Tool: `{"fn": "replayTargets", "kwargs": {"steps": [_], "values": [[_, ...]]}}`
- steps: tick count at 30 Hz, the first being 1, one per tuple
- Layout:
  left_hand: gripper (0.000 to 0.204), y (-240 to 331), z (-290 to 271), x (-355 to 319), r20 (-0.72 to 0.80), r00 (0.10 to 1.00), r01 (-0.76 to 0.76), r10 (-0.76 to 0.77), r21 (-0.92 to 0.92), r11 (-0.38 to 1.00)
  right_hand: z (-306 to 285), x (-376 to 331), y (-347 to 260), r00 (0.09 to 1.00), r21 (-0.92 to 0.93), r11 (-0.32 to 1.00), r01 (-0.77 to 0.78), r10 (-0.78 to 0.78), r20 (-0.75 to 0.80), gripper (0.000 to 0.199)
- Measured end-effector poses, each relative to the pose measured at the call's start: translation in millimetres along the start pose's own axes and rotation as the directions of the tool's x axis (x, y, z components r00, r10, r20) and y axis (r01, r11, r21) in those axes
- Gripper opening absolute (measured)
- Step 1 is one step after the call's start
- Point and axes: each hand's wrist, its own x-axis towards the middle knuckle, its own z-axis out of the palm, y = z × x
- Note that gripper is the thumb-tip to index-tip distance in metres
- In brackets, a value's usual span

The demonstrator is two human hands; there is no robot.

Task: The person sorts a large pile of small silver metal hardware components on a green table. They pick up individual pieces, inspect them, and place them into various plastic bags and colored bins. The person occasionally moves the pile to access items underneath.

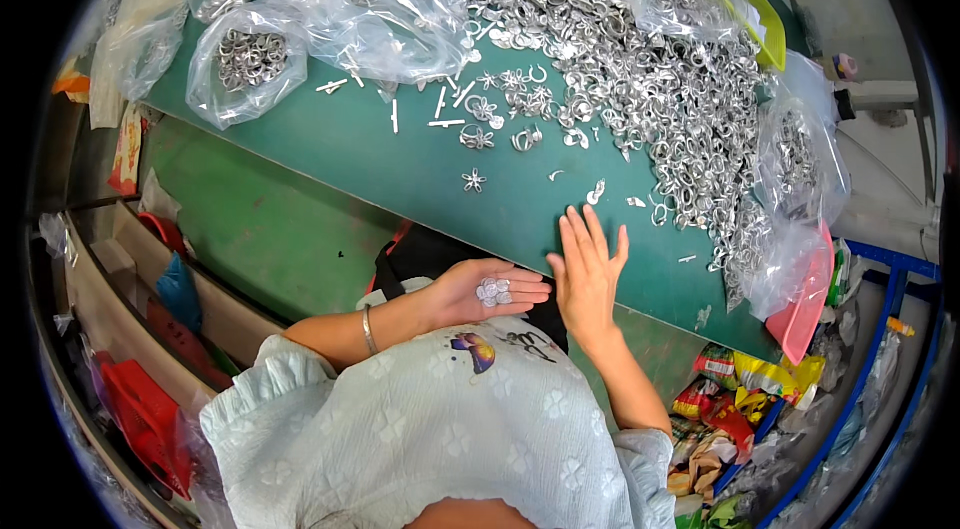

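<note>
Left hand (487, 291), palm up and cupped, cradles small silver metal pieces (494, 291) below the green counter (340, 144) edge; right hand (585, 274) lies flat, grip spread, on the counter near the metal-parts heap (640, 69).

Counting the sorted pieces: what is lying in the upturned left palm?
A small cluster of flat silvery metal pieces rests in the open left hand, beside the right hand on the green table. Their exact number is unclear, since they overlap.
</note>
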Motion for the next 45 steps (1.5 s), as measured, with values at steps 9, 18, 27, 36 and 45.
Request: {"fn": "replayTargets", "kwargs": {"steps": [9,18,27,36,45], "values": [[0.039,-3,3,8,-0.003,1.000,0.018,-0.017,0.020,1.000,-8,-1,6,0.998,0.055,0.998,-0.027,0.023,0.066,0.058],[0.041,-3,9,9,0.001,1.000,0.001,-0.001,0.051,0.999,-1,13,15,0.978,-0.030,0.988,-0.149,0.143,-0.152,0.034],[0.039,-4,10,9,-0.003,1.000,-0.006,0.006,0.078,0.997,2,14,28,0.943,-0.001,0.997,-0.074,0.069,-0.325,0.017],[0.029,-12,1,26,-0.027,0.999,-0.040,0.038,-0.069,0.997,18,-36,-6,0.932,0.357,0.893,0.276,-0.157,-0.328,0.025],[0.027,-9,6,9,0.027,0.998,0.038,-0.053,0.381,0.924,-29,76,38,0.952,0.215,0.975,0.057,0.012,-0.306,0.050]]}}
